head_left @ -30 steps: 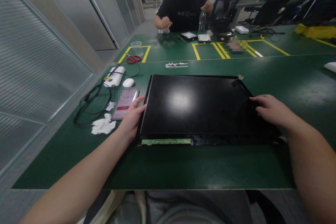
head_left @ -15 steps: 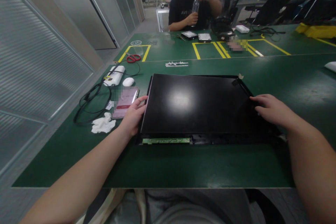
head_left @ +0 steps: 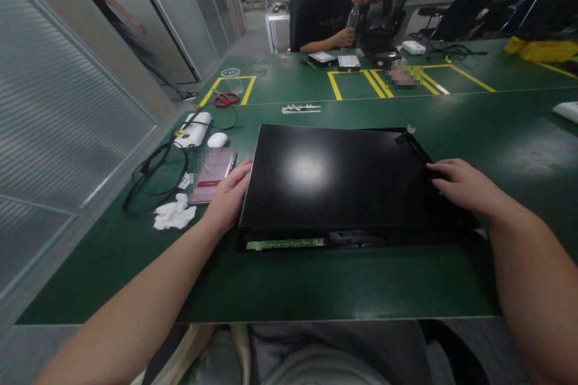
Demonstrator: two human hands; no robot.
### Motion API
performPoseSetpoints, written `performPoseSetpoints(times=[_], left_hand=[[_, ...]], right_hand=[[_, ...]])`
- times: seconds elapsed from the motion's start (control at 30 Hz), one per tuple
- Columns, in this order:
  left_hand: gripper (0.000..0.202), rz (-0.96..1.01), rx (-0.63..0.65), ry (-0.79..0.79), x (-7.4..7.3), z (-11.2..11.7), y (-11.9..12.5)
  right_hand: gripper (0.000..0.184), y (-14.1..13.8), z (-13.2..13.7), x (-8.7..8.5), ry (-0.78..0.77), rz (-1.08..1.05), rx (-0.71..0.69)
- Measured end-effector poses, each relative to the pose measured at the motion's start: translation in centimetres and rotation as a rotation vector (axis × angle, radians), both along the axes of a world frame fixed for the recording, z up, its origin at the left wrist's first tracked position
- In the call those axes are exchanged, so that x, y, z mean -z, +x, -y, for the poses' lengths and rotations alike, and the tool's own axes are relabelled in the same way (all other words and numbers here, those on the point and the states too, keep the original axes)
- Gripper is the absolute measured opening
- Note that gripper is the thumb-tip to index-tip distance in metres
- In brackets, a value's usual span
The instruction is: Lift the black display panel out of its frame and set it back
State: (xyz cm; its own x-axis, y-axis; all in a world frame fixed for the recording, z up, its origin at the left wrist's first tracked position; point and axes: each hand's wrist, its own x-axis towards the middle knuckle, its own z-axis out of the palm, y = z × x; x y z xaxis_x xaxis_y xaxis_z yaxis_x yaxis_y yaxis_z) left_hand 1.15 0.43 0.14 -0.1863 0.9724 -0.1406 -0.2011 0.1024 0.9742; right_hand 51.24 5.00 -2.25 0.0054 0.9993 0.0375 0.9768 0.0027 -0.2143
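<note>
A glossy black LCD panel (head_left: 334, 180) lies over a black frame (head_left: 392, 239) on the green table, its left side sitting slightly raised and off-line. A narrow green circuit board (head_left: 285, 244) shows along the front edge of the frame. My left hand (head_left: 230, 195) holds the panel's left edge, fingertips at its side and the thumb hidden from sight. At the right, my right hand (head_left: 463, 183) pinches the right edge of the frame between thumb and fingers, close to the panel's side.
Left of the panel lie a phone (head_left: 212, 175), crumpled tissue (head_left: 175, 212), a white mouse-like object (head_left: 217, 139), a white device (head_left: 194, 130), a black cable (head_left: 130, 183) and red-handled scissors (head_left: 226, 99). White scraps (head_left: 301, 108) lie behind the panel. Across the table a person (head_left: 327, 18) holds a bottle.
The panel's left side has risen a little from the frame, with my left hand at it. My right hand keeps its hold. A walking person has appeared at the far left.
</note>
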Motion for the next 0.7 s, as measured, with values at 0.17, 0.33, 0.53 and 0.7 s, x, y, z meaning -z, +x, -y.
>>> performPoseSetpoints(times=[0.17,0.33,0.53,0.7], left_hand=[[0.026,0.093,0.016,-0.035,-0.9,0.2,0.4],[0.041,0.078,0.109,0.026,-1.8,1.0,0.6],[0.055,0.073,0.194,0.042,-1.9,1.5,0.4],[0.058,0.096,0.188,0.042,-2.1,1.6,0.6]], right_hand=[[0.046,0.0,0.1,0.1,-0.011,-0.009,0.006],[0.043,0.1,0.0,0.1,0.008,-0.009,0.000],[0.048,-0.5,0.2,-0.4,-0.026,-0.010,0.029],[0.050,-0.6,0.3,-0.4,-0.038,-0.030,0.046]])
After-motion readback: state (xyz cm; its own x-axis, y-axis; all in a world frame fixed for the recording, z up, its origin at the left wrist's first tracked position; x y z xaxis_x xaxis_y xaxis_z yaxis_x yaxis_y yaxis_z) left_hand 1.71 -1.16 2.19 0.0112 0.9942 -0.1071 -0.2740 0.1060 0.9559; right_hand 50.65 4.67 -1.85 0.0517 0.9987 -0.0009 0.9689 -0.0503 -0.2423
